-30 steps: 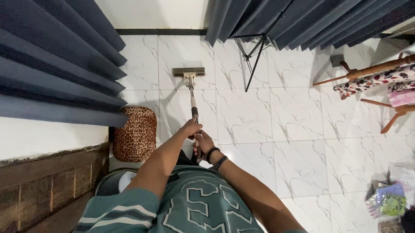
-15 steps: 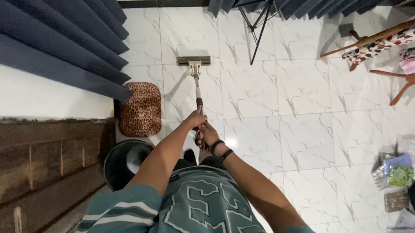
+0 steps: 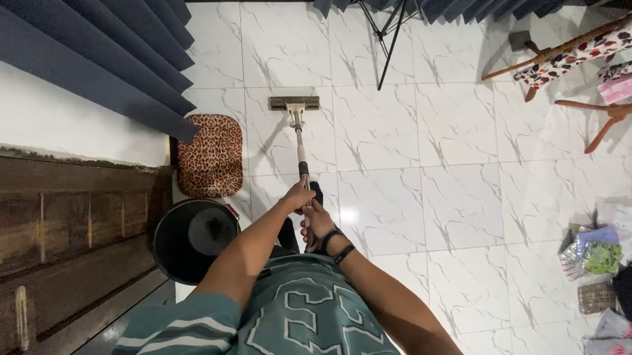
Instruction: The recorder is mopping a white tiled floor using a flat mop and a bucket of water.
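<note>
a: where was the long metal-handled flat mop (image 3: 300, 136) held?

b: its handle was gripped by the left hand (image 3: 298, 196), closed higher up, and the right hand (image 3: 316, 219), closed just below. its head was laid flat on the white marble-patterned tiled floor (image 3: 446, 200), beside the leopard-print mat (image 3: 213, 156).

a: what was changed from half a second earlier?

b: more of the round black bucket (image 3: 194, 240) was shown, and the mop head was seen slightly lower.

Bucket (image 3: 194, 239), leopard mat (image 3: 213, 156) crowd left; tiles (image 3: 461, 201) right open.

Glossy marble-look floor tiles (image 3: 460, 208), a metal-handled mop (image 3: 297, 125), matt cloth curtains (image 3: 83, 32), rough wooden panelling (image 3: 50, 220).
</note>
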